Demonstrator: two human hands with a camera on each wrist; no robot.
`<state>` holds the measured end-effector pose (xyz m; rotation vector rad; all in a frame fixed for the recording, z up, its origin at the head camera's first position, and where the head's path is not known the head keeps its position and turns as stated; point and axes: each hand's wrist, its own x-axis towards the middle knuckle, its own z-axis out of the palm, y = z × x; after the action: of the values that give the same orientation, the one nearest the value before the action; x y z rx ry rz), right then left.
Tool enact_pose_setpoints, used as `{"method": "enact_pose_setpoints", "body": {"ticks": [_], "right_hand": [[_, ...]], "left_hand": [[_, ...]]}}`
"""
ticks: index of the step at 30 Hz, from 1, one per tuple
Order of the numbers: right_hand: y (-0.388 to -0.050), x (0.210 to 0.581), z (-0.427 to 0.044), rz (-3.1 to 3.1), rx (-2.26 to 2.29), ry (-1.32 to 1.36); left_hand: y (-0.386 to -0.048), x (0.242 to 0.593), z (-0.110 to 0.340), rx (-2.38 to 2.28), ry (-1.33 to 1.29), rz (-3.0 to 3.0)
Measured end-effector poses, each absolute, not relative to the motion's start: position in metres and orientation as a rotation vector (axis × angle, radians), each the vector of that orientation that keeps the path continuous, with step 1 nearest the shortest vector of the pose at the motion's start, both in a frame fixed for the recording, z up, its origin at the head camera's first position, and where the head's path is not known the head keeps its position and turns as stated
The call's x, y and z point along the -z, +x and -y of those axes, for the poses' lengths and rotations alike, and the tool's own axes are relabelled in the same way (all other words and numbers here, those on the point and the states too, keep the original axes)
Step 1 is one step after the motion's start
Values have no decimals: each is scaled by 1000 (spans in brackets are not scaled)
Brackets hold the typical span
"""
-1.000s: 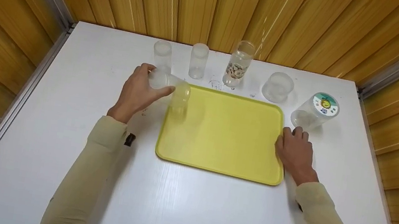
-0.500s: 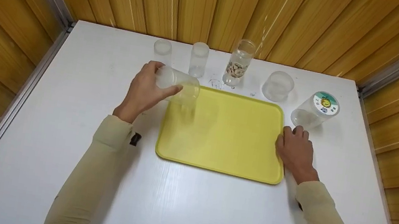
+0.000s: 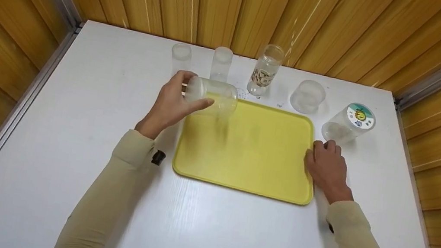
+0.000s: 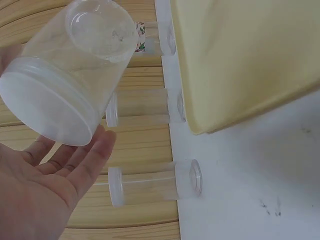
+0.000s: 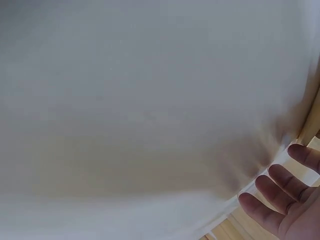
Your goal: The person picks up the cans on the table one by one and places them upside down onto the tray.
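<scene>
My left hand (image 3: 168,109) holds a wide clear jar (image 3: 221,98) tilted on its side above the back left part of the yellow tray (image 3: 255,155). Seen in the left wrist view, the jar (image 4: 82,47) has a whitish lid, and the fingers of the left hand (image 4: 45,187) spread beside it. At the tray's right rim rests my right hand (image 3: 327,170), its thumb side against the rim. The right wrist view shows the right hand (image 5: 290,200) with fingers loosely extended and fingertips against a pale surface.
Along the back of the white table (image 3: 74,111) stand two slim clear jars (image 3: 180,59) (image 3: 221,65), a patterned bottle (image 3: 262,75) and a low round jar (image 3: 308,97). Behind the right hand is a jar with a green and white top (image 3: 349,123). Wood-look walls (image 3: 220,6) surround the table.
My left hand has carried the wide jar to the right, over the tray's back left part. The right hand and the tray have stayed where they were.
</scene>
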<state>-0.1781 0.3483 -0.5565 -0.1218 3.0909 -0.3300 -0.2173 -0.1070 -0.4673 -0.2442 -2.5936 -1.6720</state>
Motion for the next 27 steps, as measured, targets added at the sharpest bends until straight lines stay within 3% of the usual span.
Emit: {"method": "enact_pose_setpoints", "body": {"ticks": [27], "right_hand": [[-177, 511, -291, -3106, 824, -134]], "left_hand": [[-205, 474, 85, 2033, -340, 2427]]}}
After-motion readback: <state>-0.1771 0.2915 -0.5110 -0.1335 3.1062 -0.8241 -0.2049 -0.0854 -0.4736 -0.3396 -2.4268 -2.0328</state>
